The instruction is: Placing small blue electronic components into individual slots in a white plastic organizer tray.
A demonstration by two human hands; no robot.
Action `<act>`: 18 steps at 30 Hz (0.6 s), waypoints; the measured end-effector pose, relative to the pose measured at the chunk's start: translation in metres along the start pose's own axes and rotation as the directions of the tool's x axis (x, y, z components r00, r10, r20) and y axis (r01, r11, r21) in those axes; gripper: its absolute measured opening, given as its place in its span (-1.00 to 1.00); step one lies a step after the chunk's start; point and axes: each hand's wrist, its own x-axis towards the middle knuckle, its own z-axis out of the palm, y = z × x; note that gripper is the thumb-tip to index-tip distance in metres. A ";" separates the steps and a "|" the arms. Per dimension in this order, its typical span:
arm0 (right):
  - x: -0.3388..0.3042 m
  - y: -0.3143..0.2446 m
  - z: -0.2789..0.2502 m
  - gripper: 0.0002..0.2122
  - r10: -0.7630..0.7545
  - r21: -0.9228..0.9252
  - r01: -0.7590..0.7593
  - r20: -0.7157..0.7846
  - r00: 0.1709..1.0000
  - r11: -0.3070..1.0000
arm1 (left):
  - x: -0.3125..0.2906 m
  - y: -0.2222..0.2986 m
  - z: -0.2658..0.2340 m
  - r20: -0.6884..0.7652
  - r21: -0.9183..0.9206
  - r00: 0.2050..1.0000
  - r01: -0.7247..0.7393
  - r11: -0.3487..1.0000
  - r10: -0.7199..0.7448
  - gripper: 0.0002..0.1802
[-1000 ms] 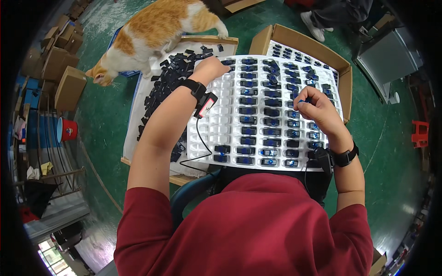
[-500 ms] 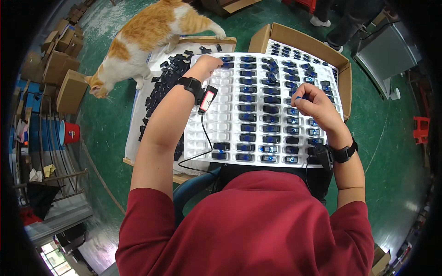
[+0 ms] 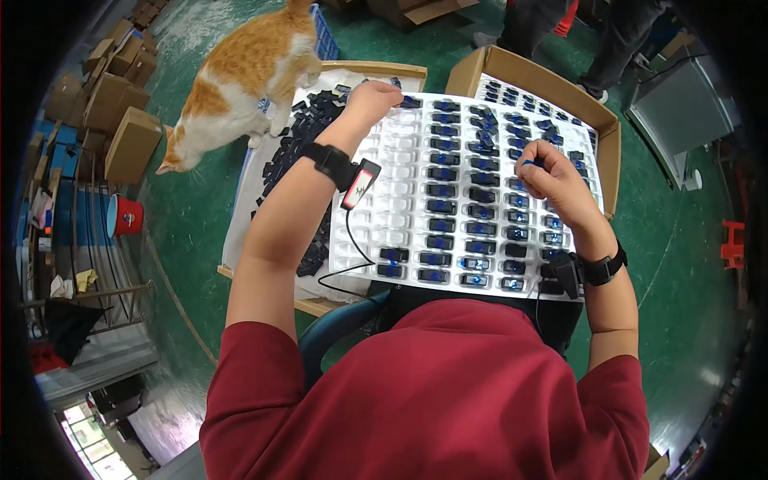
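Note:
A white moulded tray [image 3: 382,200] lies across my lap, its pockets partly filled with rows of small black plastic parts [image 3: 441,190] that show blue patches. At the tray's far left corner my left hand [image 3: 373,104] has its fingers pressed together at the end of a black part [image 3: 410,102]; the fingertips are partly hidden. My right hand [image 3: 558,182] is raised over the tray's right side, fingers curled in a pinch on a small blue piece [image 3: 534,163]. Loose black parts [image 3: 284,164] are heaped in a shallow wooden-edged box [image 3: 238,216] to the left, partly under my left arm.
An orange and white cat [image 3: 244,76] stands at the left box's far edge. Behind the tray, a cardboard box [image 3: 604,152] holds another filled tray. A black cable [image 3: 352,232] runs from my left wrist across the tray. Another person's legs [image 3: 536,24] are at the back right.
The tray and boxes have shifted slightly right and down in view. The cat's head has lowered and its hind part has moved left. Both hands keep nearly the same places over the tray.

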 end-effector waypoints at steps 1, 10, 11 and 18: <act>0.001 0.002 -0.003 -0.92 0.000 0.003 0.000 -0.004 1.000 1.000 | -0.013 0.016 -0.001 0.032 -0.038 0.999 0.014 0.999 -0.013 -0.75; 0.023 -0.026 0.018 -0.85 -0.041 -0.073 0.047 0.086 0.995 0.996 | -0.112 0.062 -0.028 0.253 -0.309 0.967 0.051 0.950 0.031 -0.70; 0.026 -0.030 0.021 -0.85 -0.064 -0.082 0.073 0.104 0.993 0.994 | -0.117 0.065 -0.027 0.261 -0.321 0.965 0.062 0.945 0.026 -0.69; 0.033 -0.048 0.058 -0.84 -0.258 -0.423 0.306 0.168 0.952 0.853 | -0.142 0.074 -0.025 0.349 -0.413 0.937 0.123 0.902 0.032 -0.71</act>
